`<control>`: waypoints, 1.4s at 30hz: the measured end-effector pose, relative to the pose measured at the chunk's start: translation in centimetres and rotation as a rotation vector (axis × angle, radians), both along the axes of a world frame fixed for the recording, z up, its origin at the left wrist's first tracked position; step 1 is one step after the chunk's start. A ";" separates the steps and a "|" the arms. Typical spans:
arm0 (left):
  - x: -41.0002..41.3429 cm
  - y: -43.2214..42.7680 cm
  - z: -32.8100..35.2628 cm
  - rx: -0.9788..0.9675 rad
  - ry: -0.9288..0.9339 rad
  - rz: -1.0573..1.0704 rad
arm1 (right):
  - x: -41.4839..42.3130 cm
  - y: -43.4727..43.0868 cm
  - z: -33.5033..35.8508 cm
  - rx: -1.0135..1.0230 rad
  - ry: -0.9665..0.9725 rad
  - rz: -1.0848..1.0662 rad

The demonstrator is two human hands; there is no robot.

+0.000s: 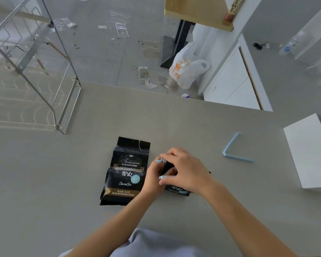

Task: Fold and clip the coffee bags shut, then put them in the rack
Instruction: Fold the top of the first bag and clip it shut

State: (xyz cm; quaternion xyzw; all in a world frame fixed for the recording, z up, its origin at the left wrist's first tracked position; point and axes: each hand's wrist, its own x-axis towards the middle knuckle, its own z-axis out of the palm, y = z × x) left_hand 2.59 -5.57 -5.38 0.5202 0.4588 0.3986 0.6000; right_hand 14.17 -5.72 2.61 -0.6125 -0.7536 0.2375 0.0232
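Note:
A black coffee bag (125, 173) lies flat on the grey table, its top unfolded. Right beside it is a second black coffee bag (177, 191), mostly hidden under my hands. My left hand (153, 178) and my right hand (185, 168) are both on this second bag, holding a light blue clip (162, 168) against its folded top. The clip's two ends stick out to the left between my fingers. Another light blue clip (233, 152) lies hinged apart on the table to the right. The metal wire rack (35, 58) stands at the far left of the table.
A white box (309, 153) sits at the table's right edge. Beyond the far table edge (174, 94) is a floor with scraps and a white plastic bag (187, 71). A white counter at the right carries a plastic bottle (290, 44).

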 end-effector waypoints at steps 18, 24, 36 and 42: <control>-0.6 0.3 0.4 -0.051 0.064 -0.115 | -0.6 -0.6 -0.7 0.206 0.156 -0.240; -3.3 1.2 1.6 0.023 0.243 -0.025 | -0.7 -0.7 -0.9 0.209 0.140 -0.236; -4.8 1.3 3.7 0.071 0.291 0.015 | -1.0 -0.7 -1.2 0.241 0.080 -0.185; -4.8 1.7 4.1 0.053 0.261 -0.050 | -0.8 -0.7 -1.3 0.286 0.054 -0.139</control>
